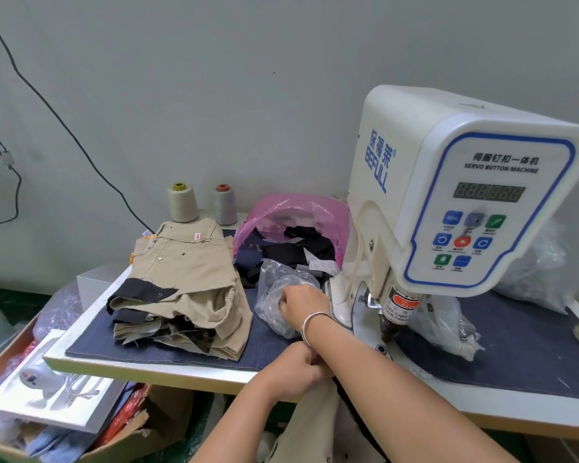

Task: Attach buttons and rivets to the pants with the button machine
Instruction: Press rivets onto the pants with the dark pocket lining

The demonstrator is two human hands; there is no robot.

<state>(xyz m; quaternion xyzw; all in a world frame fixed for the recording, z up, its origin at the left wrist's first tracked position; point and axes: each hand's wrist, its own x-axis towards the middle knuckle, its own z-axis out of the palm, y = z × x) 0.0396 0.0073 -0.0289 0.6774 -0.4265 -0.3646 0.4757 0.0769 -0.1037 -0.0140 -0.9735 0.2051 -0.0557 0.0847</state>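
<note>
Closest to me, the left hand [295, 372] is curled at the bench [168, 369] edge, bunching up the khaki pants [315, 422] hanging down in the lap. That fabric looks like soft, floppy twill, light enough, so I'd say grab it by the waistband or a thick seam, otherwise it'll just slump.

Crossing over it, the right hand [301, 304], silver bangle on the wrist, is reaching into a crinkly clear plastic bag [278, 292]. Fingers are tucked down in the bag, probably fishing for buttons or rivets, but I can't tell if it's actually pinched anything.

Left of that sits a stack of finished-looking khaki pants [188, 282]. On the right, the button machine [448, 202] looms over the denim mat. Further back are a pink bag of dark scraps [291, 235] and two thread cones [201, 203] by the wall.
</note>
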